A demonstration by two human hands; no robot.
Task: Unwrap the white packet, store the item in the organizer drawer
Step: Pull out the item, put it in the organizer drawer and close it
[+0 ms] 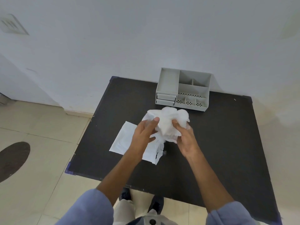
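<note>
Nearest me, both blue sleeves [90, 207] reach forward over the black table [211, 143], with my shoes [155, 203] showing below its near edge. My left hand [142, 135] and right hand [186, 140] meet above the middle of the table, lifted off the surface. Between them I hold the packet [168, 120], a crumpled white bundle of thin wrapping. The left thumb lies on its left side with the fingers curled underneath; the right thumb presses into its right side, the other fingers wrapped behind and mostly hidden. Both hands are closed around it. I cannot tell what is inside the wrapping.

Under my left wrist a flat white sheet [125, 140] lies on the table, its right end torn and ragged below the bundle.

Farther back, against the wall [146, 38], stands the grey organizer [183, 90], well apart from my hands. Its two small drawers [165, 99] sit stacked at the lower left, both pushed in. The open compartments on top look bare.
</note>
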